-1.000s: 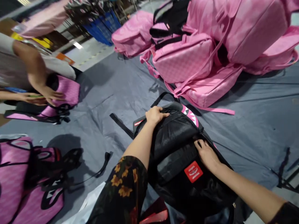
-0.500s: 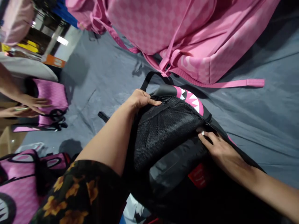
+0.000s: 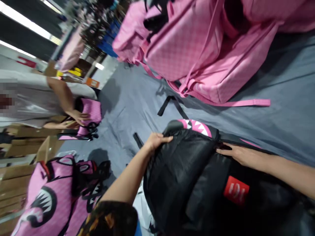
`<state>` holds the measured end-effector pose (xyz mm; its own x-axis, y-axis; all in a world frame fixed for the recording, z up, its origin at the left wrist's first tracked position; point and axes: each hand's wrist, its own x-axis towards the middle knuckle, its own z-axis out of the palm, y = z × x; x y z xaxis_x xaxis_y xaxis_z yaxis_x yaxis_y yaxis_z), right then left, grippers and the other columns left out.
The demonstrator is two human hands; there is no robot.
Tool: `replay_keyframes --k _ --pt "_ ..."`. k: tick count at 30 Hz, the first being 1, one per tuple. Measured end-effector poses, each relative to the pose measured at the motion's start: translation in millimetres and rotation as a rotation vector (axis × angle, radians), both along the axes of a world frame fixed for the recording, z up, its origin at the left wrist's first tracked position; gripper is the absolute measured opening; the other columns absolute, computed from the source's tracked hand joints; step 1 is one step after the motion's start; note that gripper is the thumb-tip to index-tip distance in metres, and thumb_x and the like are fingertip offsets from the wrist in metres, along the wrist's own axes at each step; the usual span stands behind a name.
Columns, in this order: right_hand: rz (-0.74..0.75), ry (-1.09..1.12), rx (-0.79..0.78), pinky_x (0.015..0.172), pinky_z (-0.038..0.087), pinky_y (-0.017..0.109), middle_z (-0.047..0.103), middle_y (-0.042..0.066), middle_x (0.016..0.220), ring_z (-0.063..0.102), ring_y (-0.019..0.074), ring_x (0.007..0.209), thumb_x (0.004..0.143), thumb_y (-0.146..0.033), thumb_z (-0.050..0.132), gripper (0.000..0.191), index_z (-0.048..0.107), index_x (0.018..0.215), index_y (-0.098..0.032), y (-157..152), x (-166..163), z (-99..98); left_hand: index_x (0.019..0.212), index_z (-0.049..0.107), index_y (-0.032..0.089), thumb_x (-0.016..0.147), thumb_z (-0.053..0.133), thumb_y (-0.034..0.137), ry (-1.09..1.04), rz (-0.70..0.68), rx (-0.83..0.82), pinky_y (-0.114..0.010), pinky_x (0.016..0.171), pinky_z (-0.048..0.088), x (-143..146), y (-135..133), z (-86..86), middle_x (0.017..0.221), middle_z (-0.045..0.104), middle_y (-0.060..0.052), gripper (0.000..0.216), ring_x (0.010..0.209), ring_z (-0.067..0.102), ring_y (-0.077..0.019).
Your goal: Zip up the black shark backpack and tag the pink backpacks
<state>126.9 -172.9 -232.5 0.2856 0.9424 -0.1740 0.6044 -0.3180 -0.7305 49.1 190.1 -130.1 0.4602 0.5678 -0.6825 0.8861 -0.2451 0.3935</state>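
Left hand point(image 3: 155, 141) clasping rim of unzipped black fabric backpack point(image 3: 180, 167); right hand point(image 3: 237, 154) half-curled at side edge, grip unclear from here.

Single view, head-worn: looks forward and down over grey cloth point(image 3: 133, 105), rolled well off level, ceiling lights point(image 3: 24, 20) slanting across top left corner. Black backpack point(image 3: 182, 164) close below lens, cut by bottom edge; pink backpacks point(image 3: 182, 46) farther off; co-worker point(image 3: 31, 98) beyond, at left edge.
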Motion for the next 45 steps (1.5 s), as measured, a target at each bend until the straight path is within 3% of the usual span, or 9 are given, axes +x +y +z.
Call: replay_keyframes --k 4,10,13,16,20,23,26,34,45 --pt "0.176 -0.091 -0.023 0.104 0.049 0.036 0.055 0.007 0.148 0.058 0.0211 0.128 0.088 -0.002 0.042 0.059 0.063 0.136 -0.029 10.2 21.7 15.3 0.051 0.033 0.025 0.046 0.081 0.068 -0.072 0.102 0.122 -0.03 0.047 0.043 -62.3 -18.0 -10.4 0.05 0.05 0.002 0.064 0.052 0.055 -0.0177" --pt "-0.249 -0.38 -0.224 0.09 0.053 0.05 0.069 0.024 0.115 0.065 0.0365 0.109 0.094 -0.018 0.05 0.031 0.07 0.113 -0.007 40.3 -54.5 48.6 0.053 0.048 0.022 0.064 0.082 0.044 -0.254 -0.056 0.426 -0.043 0.099 0.052 -58.4 -47.5 7.7 0.11 0.066 -0.014 0.042 0.11 0.063 -0.0312" --pt "-0.387 -0.315 -0.23 0.093 0.052 0.046 0.07 0.02 0.116 0.066 0.0316 0.109 0.105 -0.033 0.034 0.045 0.059 0.132 -0.009 42.2 -73.5 52.2 0.085 0.067 0.018 0.079 0.074 0.035 -0.37 -0.211 0.687 -0.053 0.117 0.038 -65.0 -63.8 15.9 0.144 0.051 -0.019 0.02 0.137 0.047 -0.0362" --pt "-0.376 -0.258 -0.214 0.091 0.052 0.045 0.07 0.021 0.119 0.067 0.0312 0.11 0.105 -0.034 0.03 0.05 0.047 0.144 -0.007 36.7 -68.6 51.0 0.127 0.063 0.023 0.091 0.055 0.018 -0.432 -0.543 0.953 -0.06 0.121 0.032 -68.7 -91.6 18.5 0.151 0.049 -0.016 0.037 0.145 0.041 -0.0338" --pt "-0.292 -0.218 -0.25 0.076 0.053 0.041 0.074 0.022 0.107 0.073 0.0314 0.094 0.103 -0.029 0.031 0.051 0.043 0.146 -0.005 34.0 -43.4 49.5 0.144 0.05 0.019 0.093 0.046 0.014 -0.473 -1.084 0.753 -0.049 0.126 0.03 -37.5 -151.7 14.9 0.151 0.052 -0.016 0.051 0.144 0.044 -0.0257" --pt "-0.234 -0.115 -0.191 0.07 0.049 0.034 0.075 0.018 0.1 0.073 0.027 0.085 0.094 -0.015 0.035 0.051 0.046 0.143 -0.005 34.8 -21.0 51.4 0.151 0.038 0.005 0.083 0.067 0.033 -0.336 -1.209 0.612 -0.054 0.127 0.024 -0.6 -182.1 7.9 0.158 0.04 -0.023 0.079 0.149 0.034 -0.0369" --pt "-0.231 -0.051 -0.171 0.073 0.049 0.032 0.075 0.015 0.096 0.073 0.0254 0.088 0.091 -0.008 0.035 0.048 0.054 0.135 -0.01 34.3 -9.1 51.1 0.149 0.041 0.008 0.075 0.077 0.036 -0.14 -1.213 0.543 -0.055 0.121 0.034 27.2 -176.4 -0.4 0.158 0.042 -0.022 0.087 0.144 0.04 -0.0412" --pt "-0.26 -0.132 -0.042 0.084 0.057 0.027 0.068 0.013 0.117 0.073 0.017 0.091 0.083 0.007 0.031 0.065 0.057 0.139 -0.015 28.2 -48.9 13.9 0.123 0.065 0.021 0.086 0.067 0.032 -0.112 -1.188 0.464 -0.04 0.097 0.053 53.2 -131.3 -24.7 0.119 0.073 -0.012 0.039 0.113 0.067 -0.0301" --pt "-0.331 -0.319 -0.178 0.098 0.058 0.042 0.055 0.018 0.146 0.069 0.0304 0.112 0.077 0.005 0.032 0.078 0.046 0.151 -0.016 29.9 -77.7 13.4 0.119 0.061 0.022 0.079 0.076 0.052 -0.273 -1.082 0.433 -0.043 0.099 0.047 46.6 -127.9 -43.4 0.124 0.062 -0.01 0.052 0.116 0.057 -0.0307"
